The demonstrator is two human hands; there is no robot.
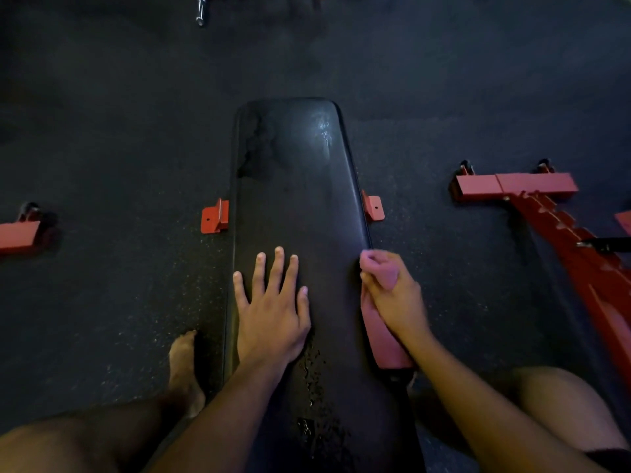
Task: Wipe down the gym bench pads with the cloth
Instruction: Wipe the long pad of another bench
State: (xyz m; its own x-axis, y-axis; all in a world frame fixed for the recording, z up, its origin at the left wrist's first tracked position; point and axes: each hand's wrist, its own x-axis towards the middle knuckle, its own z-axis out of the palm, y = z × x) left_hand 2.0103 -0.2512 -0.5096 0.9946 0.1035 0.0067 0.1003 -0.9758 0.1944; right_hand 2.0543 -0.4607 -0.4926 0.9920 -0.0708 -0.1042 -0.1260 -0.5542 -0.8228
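While the left hand (271, 315) is resting flat with fingers spread on the bench pad (297, 199), the right hand (392, 295) is clutching the pink cloth (384, 332) at the pad's right edge, lower right of centre; the pad's length is running up-frame.

One view only, from a head-worn camera. It looks forward and steeply down from above the near end of the bench pad (300, 206), which runs away from the lens up the middle of the picture to its rounded far end. The lens is wide: straight lines bow toward the edges, and the dark floor (112, 138) fills the upper part and both sides. The camera sits close; both forearms enter from the bottom edge, with the left hand (273, 308) and right hand (392, 295) in the lower centre. The person's knees show at the bottom corners. A red frame (519, 187) lies toward the right edge. No second view is supplied for comparison.
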